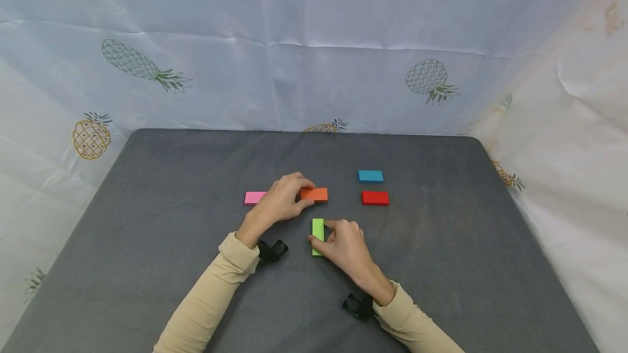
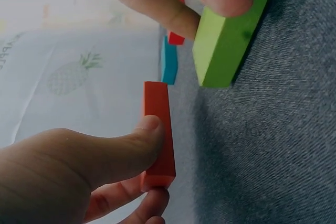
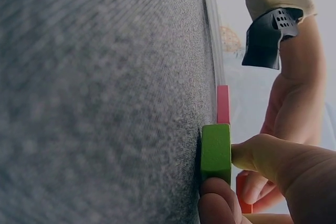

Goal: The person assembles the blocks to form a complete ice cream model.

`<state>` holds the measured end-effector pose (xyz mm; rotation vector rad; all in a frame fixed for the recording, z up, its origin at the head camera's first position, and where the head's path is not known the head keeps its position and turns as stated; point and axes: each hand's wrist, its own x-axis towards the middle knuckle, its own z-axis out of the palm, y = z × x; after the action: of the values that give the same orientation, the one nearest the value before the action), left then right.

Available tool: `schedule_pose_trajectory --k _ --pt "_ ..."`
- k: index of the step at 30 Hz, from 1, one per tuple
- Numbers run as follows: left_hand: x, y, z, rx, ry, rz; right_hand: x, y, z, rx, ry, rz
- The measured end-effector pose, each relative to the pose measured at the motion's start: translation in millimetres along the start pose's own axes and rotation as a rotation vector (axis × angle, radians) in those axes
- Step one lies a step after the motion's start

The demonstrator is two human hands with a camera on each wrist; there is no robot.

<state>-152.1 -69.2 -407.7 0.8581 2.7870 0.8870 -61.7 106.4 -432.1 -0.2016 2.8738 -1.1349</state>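
Observation:
With thumb and fingers, my left hand [image 1: 279, 199] grips an orange rectangular block [image 1: 316, 195] near its left end. The left wrist view shows the thumb on one face of this block [image 2: 159, 100] and fingertips at its lower end. A light green block [image 1: 318, 229] lies lengthwise away from me on the grey cloth. My right hand [image 1: 349, 247] pinches it, thumb across the upper face and fingers along the right side, as the right wrist view shows at the green block's end [image 3: 216, 150]. Just left of the left hand lies a pink block [image 1: 254, 198], partly hidden by it.
Toward the right lie a red block [image 1: 375, 198] and, behind it, a blue block [image 1: 370, 176]. The grey cloth-covered table [image 1: 441, 266] ends at a white curtain [image 1: 294, 86] printed with pineapples. Black wrist mounts [image 1: 272, 251] stick out beside both sleeves.

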Motion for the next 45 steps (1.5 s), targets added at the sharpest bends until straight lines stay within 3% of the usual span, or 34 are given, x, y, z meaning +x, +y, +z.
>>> schedule_pose_trajectory --k 17,26,36,45 --pt "-3.9 0.0 12.7 -0.001 -0.047 0.027 0.3 1.9 1.7 -0.008 0.020 -0.040" --pt "-5.5 -7.1 20.0 0.000 -0.028 0.081 -0.5 3.8 2.6 0.022 0.029 -0.067" --pt "-9.5 -10.2 10.3 -0.076 -0.087 0.068 -0.5 5.8 3.7 0.012 0.043 -0.081" --pt "-8.2 -10.0 10.6 -0.055 -0.105 0.087 -0.1 6.7 4.1 0.012 0.045 -0.096"
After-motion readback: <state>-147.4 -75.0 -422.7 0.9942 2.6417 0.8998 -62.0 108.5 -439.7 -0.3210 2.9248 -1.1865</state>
